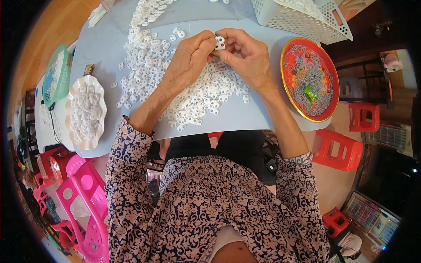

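Apparently, much remains. By the table's (261,114) left edge, a dish (87,145) holds white parts (86,107), whether finished cannot be told; a loose heap (144,65) reaches the near edge. Left hand (191,56) and right hand (251,56), fingertips closed, pinch one part (220,42) above the heap. Toward the right edge, a tray (332,87) holds grey bits (313,65). No writing is legible.
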### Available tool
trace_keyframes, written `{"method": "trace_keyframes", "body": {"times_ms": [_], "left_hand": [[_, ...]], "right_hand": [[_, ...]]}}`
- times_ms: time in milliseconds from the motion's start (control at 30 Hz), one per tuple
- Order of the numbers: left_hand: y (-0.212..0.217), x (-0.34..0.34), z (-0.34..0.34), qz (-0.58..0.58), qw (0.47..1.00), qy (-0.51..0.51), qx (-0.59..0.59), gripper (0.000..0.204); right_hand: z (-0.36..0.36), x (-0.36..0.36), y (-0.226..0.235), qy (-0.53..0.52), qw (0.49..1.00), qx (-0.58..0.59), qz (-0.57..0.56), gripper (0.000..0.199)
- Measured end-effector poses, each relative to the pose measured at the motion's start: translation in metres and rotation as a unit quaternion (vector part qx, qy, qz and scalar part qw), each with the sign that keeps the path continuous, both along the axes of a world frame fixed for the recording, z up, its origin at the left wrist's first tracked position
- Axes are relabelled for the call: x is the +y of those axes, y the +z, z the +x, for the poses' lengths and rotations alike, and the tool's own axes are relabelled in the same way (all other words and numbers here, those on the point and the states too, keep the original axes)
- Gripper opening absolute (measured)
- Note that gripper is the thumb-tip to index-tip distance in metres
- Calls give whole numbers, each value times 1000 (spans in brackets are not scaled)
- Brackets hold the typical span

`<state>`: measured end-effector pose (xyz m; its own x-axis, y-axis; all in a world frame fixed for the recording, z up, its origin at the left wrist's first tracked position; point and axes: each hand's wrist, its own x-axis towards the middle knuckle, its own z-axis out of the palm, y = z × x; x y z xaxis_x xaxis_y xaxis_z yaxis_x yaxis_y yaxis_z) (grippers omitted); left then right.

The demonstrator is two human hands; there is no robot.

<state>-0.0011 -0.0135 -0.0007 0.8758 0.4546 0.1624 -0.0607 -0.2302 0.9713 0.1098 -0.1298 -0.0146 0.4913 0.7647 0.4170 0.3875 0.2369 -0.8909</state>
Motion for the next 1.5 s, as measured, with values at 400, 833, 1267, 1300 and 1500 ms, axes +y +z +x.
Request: {"method": "trace_keyframes", "body": {"times_ms": [400,833,1267,1300,1500], "left_hand": [[0,-5,-3,94,995,11,-12,23],[1,-12,-3,42,999,4,-9,24],[7,-9,-8,-3,999,-30,35,27],[7,-9,-8,-3,999,-30,34,27],[3,-7,-4,-53,998,-26,24,27]], "right_hand": [[-3,-7,11,-69,971,-229,-9,27],[-3,-11,13,-71,955,-287,11,24],[-4,-10,18,-46,961,-271,-12,20],[-3,-9,18,-36,963,-266,-13,20],[-3,-7,20,-35,985,-161,-41,23]]}}
